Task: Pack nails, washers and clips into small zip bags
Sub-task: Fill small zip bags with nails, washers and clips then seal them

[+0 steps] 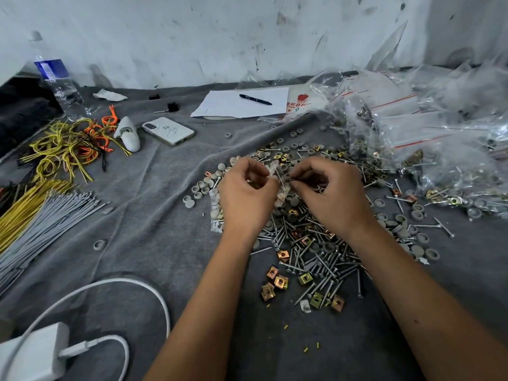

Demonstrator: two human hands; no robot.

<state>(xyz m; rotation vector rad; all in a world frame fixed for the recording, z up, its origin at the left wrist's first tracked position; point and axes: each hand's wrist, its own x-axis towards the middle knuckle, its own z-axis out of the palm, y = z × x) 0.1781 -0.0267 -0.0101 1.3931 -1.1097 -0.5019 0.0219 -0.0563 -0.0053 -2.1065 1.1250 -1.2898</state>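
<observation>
Above nail pile (308, 243), small zip bag (275, 171) between hands: left (247, 193) pinches bag, right (330, 193) pinches clip.

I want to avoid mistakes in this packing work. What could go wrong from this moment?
1. Both the left hand and the right hand pinch the small clear zip bag directly over the pile of silver nails; dropped parts would probably mix back in unnoticed.
2. Pointed nails may pierce the thin bag.
3. Grey round washers lie scattered on the grey cloth, so they are easy to overlook.
</observation>
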